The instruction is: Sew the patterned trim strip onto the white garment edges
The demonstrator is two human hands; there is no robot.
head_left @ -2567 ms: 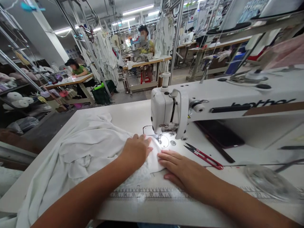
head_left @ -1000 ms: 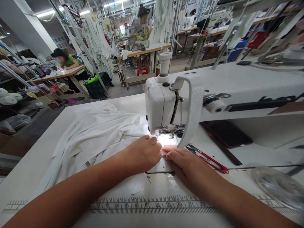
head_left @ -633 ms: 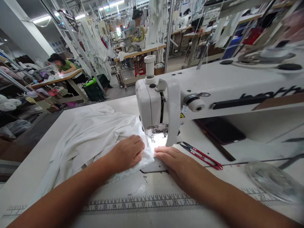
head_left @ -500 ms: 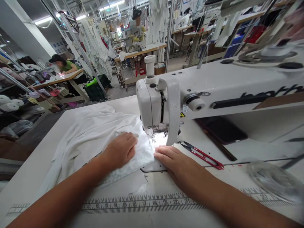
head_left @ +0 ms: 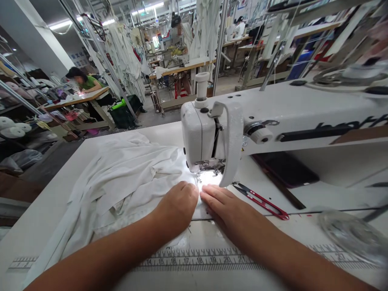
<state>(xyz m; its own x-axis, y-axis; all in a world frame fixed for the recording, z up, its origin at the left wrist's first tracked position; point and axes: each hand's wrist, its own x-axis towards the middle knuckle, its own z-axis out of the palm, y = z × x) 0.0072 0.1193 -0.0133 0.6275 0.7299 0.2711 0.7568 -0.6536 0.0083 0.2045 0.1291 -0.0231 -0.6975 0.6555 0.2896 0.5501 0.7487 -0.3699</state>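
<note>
White fabric [head_left: 130, 173] spreads in loose folds left of the white sewing machine [head_left: 198, 133]. My left hand [head_left: 178, 204] is closed just in front of the lit needle area, its fingers curled on the fabric's edge; the fingertips are partly hidden. Right beside it, my right hand [head_left: 222, 204] lies flat with fingers stretched forward, the tips close to the presser foot [head_left: 209, 171]. Bright lamp light washes out the spot where the fingertips meet the plate. Red thread snips [head_left: 262, 202] lie to the right of my right hand.
A printed ruler [head_left: 188, 260] runs along the table's front. A dark phone [head_left: 291, 169] sits beneath the machine arm, and a clear round plastic object [head_left: 348, 234] stands at right. Beyond the table, people work at other machines among hanging white cloth.
My left hand has moved right, from the middle of the fabric to beside my right hand at the needle. The fabric's left part lies more bunched. My right hand has barely moved.
</note>
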